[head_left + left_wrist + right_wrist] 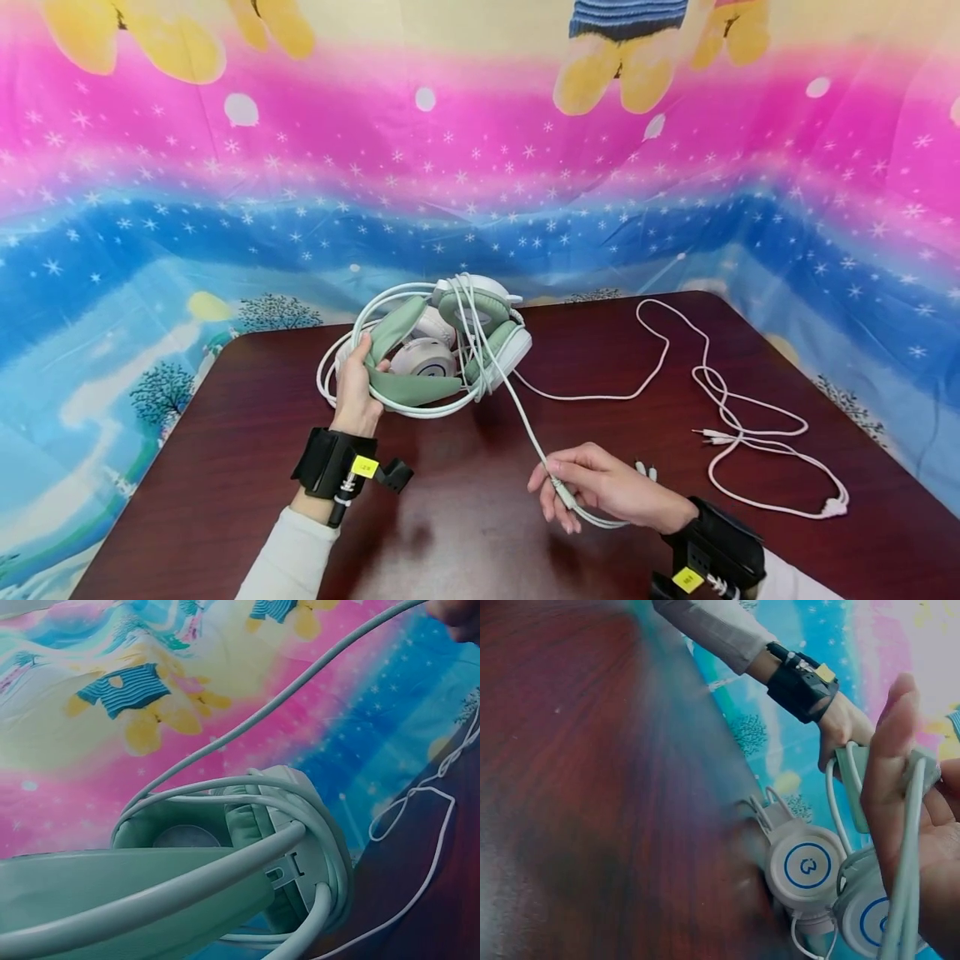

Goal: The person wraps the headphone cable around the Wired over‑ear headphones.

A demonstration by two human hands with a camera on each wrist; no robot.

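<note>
My left hand [357, 392] grips the padded headband of a pale green headset [414, 389], held up over the table. White-green cable is wound in several turns round its two ear cups [474, 304]. From those turns a cable [522, 410] runs taut to my right hand [603, 487], which pinches it at the thick splitter piece [562, 492]. Below the splitter the cable forks, and its plugs [647, 471] show behind the right hand. In the left wrist view, loops of cable [300, 787] cross an ear cup.
A second, whitish headset [806, 866] with a blue ring on its cup lies on the table behind the green one. Its thin white cable [667, 350] trails in loose loops across the right side of the dark red table [450, 517]. A printed cloth [480, 167] hangs around the table.
</note>
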